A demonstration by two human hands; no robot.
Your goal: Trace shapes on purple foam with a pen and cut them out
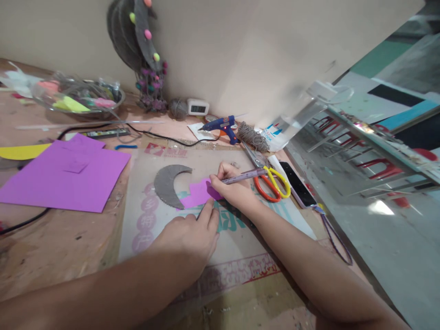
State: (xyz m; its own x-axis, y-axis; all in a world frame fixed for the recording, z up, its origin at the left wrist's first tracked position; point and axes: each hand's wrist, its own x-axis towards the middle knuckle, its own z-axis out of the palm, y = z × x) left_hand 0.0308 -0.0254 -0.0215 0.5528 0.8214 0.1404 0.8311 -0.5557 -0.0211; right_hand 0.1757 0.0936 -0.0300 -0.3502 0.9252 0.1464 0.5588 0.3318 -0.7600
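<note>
A small cut piece of purple paper (pixel 197 191) lies on a printed translucent sheet (pixel 137 229). My right hand (pixel 233 183) pinches a pen (pixel 244 176) above the paper's right part, its tip hidden by my fingers. With its fingers stretched forward, my left hand (pixel 192 233) rests at the paper's lower edge and grips nothing. Left of the paper is a grey crescent (pixel 167 185), one end touching or overlapping it. Scissors (pixel 271 183) with red and yellow handles lie just beyond my right hand.
Larger purple sheets (pixel 68 178) lie at left. Behind are a metal bowl (pixel 118 98) of craft materials, a blue glue gun (pixel 220 124), grey yarn (pixel 252 136) and a small clock (pixel 198 108). A phone (pixel 297 183) and a clear bottle (pixel 302 112) stand near the right edge.
</note>
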